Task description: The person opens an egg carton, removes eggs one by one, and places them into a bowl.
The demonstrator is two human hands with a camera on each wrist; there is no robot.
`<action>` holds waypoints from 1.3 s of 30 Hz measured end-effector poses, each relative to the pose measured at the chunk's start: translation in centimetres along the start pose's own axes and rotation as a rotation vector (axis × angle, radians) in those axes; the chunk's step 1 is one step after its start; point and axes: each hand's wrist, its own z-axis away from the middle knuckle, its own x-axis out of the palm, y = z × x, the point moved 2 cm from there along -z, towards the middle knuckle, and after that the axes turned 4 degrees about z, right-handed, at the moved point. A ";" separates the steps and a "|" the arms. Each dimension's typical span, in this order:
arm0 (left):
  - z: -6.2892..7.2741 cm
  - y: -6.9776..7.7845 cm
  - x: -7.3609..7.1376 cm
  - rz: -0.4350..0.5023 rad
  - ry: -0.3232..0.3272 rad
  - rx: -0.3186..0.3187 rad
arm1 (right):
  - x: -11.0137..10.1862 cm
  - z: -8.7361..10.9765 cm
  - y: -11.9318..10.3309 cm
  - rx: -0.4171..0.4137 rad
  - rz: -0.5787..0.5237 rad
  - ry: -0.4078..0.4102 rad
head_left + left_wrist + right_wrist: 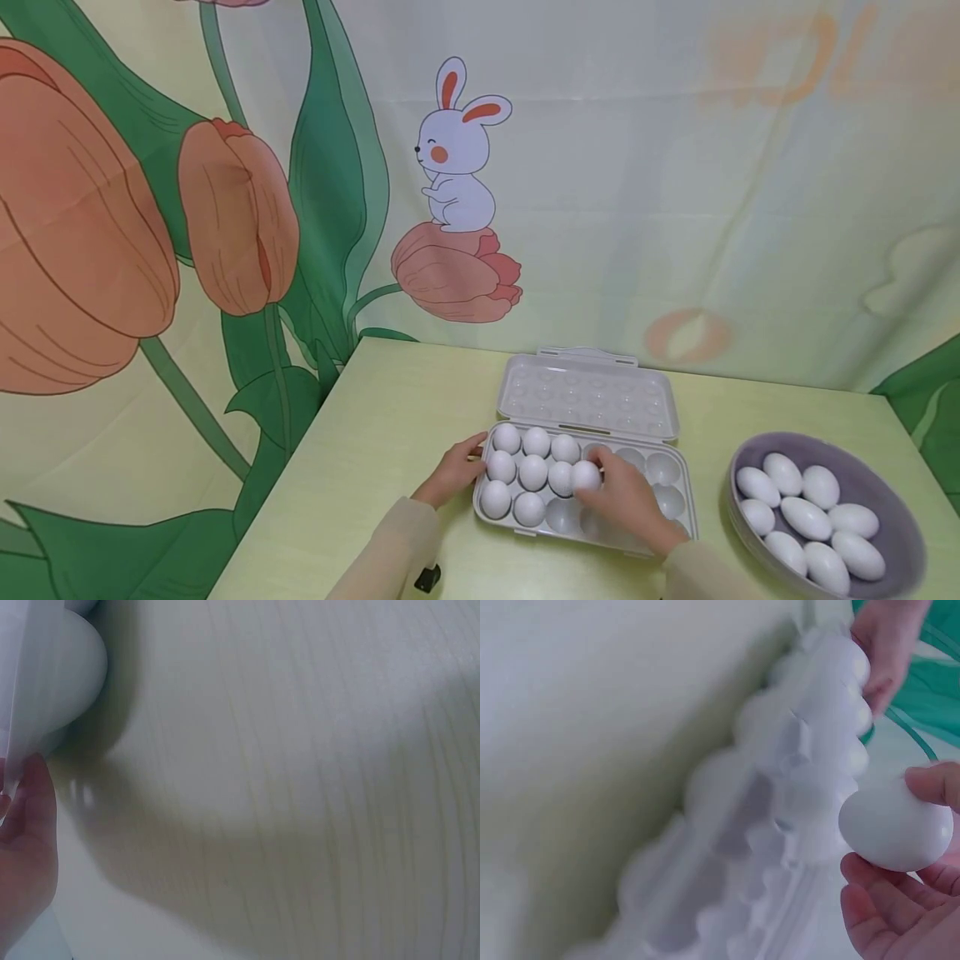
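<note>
A white plastic egg carton lies with its lid folded back at the rear. White eggs fill the hollows on its left side. My right hand holds one egg between thumb and fingers over the middle row, just right of the seated eggs. The right wrist view shows this held egg close up, clear of the blurred carton. At the carton's left end, my left hand grips the rim. In the left wrist view, fingers meet that edge; the rest is cut off.
A purple-grey bowl with several white eggs stands on the table to the right of the carton. Behind the table hangs a cloth printed with a rabbit and tulips. A small black object shows by the left sleeve.
</note>
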 end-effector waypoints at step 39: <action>-1.0 -1.5 0.0 -0.006 -0.009 0.025 | -14.6 3.1 12.7 0.164 0.196 -0.064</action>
